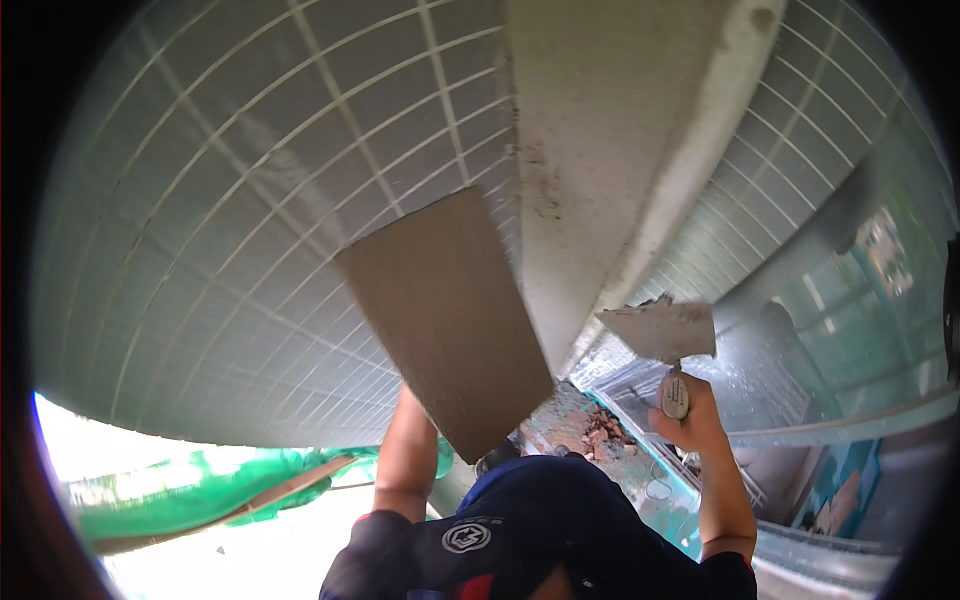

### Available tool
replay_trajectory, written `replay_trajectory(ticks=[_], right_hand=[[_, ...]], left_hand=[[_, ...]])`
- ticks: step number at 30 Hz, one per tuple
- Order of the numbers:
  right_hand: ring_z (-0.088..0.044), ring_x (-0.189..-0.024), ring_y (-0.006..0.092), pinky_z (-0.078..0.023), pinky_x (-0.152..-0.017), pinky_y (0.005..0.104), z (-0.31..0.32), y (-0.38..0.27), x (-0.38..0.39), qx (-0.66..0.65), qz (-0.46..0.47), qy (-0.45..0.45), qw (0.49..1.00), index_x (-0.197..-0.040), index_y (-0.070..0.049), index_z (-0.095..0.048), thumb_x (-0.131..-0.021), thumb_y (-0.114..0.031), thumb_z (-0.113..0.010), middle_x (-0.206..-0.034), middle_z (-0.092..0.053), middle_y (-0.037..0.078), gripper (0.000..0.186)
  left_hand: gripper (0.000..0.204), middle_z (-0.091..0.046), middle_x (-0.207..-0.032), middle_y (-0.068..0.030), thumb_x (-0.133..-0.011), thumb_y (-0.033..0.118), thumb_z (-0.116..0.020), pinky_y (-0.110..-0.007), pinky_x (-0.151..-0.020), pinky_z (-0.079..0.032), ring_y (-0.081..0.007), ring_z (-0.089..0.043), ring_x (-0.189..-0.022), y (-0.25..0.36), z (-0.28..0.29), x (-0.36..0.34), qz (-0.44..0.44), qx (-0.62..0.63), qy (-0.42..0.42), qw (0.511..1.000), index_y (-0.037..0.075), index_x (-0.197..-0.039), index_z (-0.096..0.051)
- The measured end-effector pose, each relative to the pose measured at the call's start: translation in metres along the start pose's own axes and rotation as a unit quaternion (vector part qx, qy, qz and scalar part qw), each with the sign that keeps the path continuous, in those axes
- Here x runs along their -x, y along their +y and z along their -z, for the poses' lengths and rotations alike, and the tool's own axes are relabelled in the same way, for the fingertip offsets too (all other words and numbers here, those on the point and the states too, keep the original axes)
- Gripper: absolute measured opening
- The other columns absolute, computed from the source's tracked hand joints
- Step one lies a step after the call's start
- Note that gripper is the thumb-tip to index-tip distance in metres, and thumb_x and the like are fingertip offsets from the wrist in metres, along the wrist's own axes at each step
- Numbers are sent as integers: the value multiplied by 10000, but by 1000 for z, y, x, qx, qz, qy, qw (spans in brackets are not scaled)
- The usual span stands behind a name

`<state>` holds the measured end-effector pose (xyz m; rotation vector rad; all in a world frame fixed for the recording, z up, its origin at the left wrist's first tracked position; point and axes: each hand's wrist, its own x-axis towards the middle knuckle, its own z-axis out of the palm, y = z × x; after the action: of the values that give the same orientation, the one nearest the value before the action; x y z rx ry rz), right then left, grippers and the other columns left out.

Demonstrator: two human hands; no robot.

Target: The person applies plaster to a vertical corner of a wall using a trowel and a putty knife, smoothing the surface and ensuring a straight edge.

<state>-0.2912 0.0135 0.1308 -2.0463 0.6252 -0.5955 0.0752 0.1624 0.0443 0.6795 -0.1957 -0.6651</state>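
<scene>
A flat rectangular slab [450, 320], its face evenly coated grey-brown like a mortared tile, is held up tilted in front of me. My left hand [411, 420] supports it from behind; the slab hides the fingers. To the right, my right hand [697, 415] is closed round the pale handle of a trowel [665, 332]. Grey mortar smears the trowel's blade, with a ragged lump along its upper left edge. Blade and slab are apart. Beyond the slab rises a wall of grey tiles [270, 190] with pale joint lines.
A bare cement strip [610, 130] runs between the left tiles and another tiled wall [790, 130]. Glass [850, 300] curves along the right. Reddish rubble [605, 432] lies on the floor below. Green netting [190, 495] and a wooden pole [290, 490] are at lower left.
</scene>
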Motion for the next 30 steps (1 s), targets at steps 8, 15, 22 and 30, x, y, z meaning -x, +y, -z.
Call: replay_trajectory(ticks=[8, 15, 22, 30], right_hand=[[-475, -435, 110, -363, -406, 264, -4, -31, -96, -223, -8, -367, 903, -591, -39, -532, -723, -330, -704, -527, -529, 16, 364], [-489, -460, 101, -376, -434, 271, -3, 25, -92, -170, -166, -411, 880, -612, -64, -550, -757, -238, -678, -518, -518, 11, 260], [-517, -551, 102, -402, -505, 268, 9, 80, -13, -236, -233, -258, 907, -704, -72, -551, -836, -305, -666, -621, -557, 13, 292], [-617, -794, 401, -507, -649, 442, -52, 20, 17, 189, 35, 70, 979, -1092, -49, -579, -783, -222, -705, -1005, -600, 186, 376]], left_hand=[[401, -575, -1055, -74, -893, 315, -543, -323, -835, -454, -169, -540, -970, -39, -33, 18, 82, 95, -71, 990, 3, -1144, -531], [390, -568, -1013, -64, -895, 338, -540, -316, -802, -447, -161, -532, -932, -28, -30, 14, 53, 82, -69, 993, 6, -1100, -537], [386, -561, -971, -54, -897, 360, -538, -310, -769, -439, -152, -524, -893, 5, -17, 2, -6, 54, -68, 996, 9, -1056, -543], [389, -554, -923, -42, -899, 386, -535, -303, -731, -431, -142, -515, -849, 7, -27, -6, -29, -9, -109, 994, 12, -1005, -550]])
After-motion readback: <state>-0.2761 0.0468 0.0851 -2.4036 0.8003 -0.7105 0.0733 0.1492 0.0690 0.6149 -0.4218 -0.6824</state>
